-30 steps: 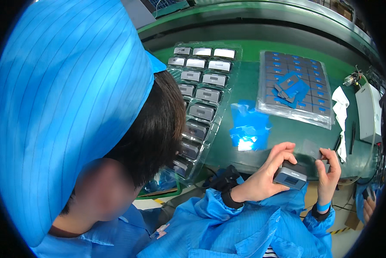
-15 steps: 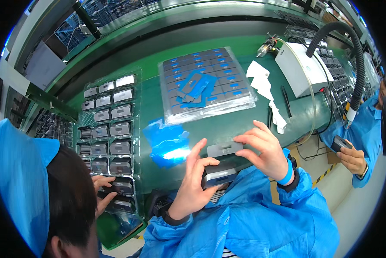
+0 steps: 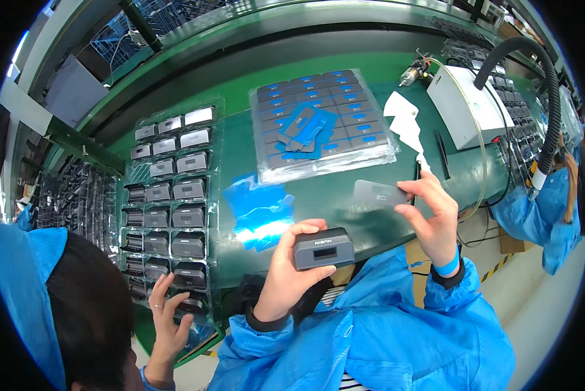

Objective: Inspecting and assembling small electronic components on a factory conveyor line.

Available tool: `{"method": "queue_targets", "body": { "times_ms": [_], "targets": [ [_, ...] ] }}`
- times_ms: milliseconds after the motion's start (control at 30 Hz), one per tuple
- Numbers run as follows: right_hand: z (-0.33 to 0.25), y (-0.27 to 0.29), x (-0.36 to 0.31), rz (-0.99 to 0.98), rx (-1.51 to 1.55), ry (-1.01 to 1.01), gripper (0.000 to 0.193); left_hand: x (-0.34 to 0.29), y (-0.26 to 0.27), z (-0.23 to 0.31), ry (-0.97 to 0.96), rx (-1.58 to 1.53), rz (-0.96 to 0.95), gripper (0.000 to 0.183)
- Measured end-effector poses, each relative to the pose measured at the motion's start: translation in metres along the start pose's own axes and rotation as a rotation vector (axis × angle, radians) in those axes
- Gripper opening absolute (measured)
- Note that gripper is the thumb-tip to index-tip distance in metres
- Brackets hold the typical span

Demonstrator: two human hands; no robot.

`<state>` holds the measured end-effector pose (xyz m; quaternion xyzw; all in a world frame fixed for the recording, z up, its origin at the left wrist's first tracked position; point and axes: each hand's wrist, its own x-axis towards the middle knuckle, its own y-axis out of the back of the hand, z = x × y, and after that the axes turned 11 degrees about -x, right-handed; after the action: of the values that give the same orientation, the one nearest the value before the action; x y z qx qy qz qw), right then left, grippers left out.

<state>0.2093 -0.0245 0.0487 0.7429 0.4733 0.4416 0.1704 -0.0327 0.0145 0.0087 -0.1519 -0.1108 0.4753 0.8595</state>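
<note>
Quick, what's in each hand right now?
Left hand: closed on a dark grey box.
Right hand: pinching a thin grey panel.

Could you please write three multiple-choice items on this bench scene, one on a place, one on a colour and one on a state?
1. Where does the tray of dark grey devices lie?
A. to the left of the crumpled blue film
B. on the white box
C. under the black hose

2. What colour is the bench top?
A. red
B. green
C. white

3. What is the left hand doing?
A. resting flat and empty
B. gripping the hose
C. holding a dark grey device

Answers: 1 A, the tray sits left of the film; 2 B, the bare surface is green; 3 C, its fingers wrap the device, while the right hand holds a thin grey panel.
</note>
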Motion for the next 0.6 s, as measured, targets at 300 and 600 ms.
{"method": "queue_targets", "body": {
  "times_ms": [300, 600],
  "targets": [
    [-0.030, 0.035, -0.051, 0.155, 0.228, 0.202, 0.033, 0.038, -0.075, -0.016, 0.171, -0.202, -0.082, 0.048],
    [0.014, 0.063, -0.116, 0.544, 0.070, 0.107, 0.038, 0.048, 0.032, 0.062, -0.054, 0.716, 0.061, 0.039]
  ]
}}
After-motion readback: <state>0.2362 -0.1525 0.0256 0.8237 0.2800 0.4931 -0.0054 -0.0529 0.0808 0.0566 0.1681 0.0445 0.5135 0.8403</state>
